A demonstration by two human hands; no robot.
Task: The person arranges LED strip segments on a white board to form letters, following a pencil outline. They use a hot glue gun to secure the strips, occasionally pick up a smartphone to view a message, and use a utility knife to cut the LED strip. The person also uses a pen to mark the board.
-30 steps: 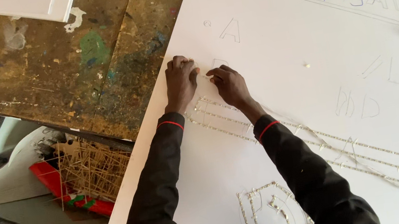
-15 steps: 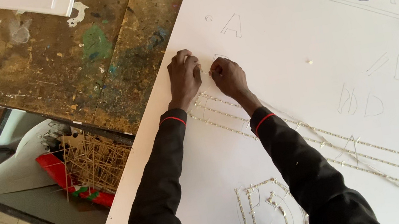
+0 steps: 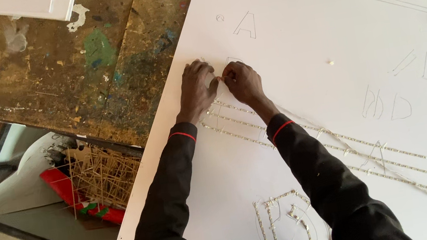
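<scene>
Hands first: your left hand (image 3: 196,89) and right hand (image 3: 243,82) meet fingertip to fingertip, both pinched shut on the end of the thin pale strip (image 3: 343,142) glued in rows across the white board (image 3: 297,38). Board carries pencilled outline letters, lies on the paint-stained wooden surface (image 3: 45,66). Stick lattice model (image 3: 103,177) sits below the surface edge.

white board (image 3: 301,94) under hands | black sleeves (image 3: 169,201), red cuff stripes | brown table (image 3: 45,66) left of left hand (image 3: 197,88), green, white paint blotches | pale strips (image 3: 379,156) right of right hand (image 3: 243,81)
</scene>
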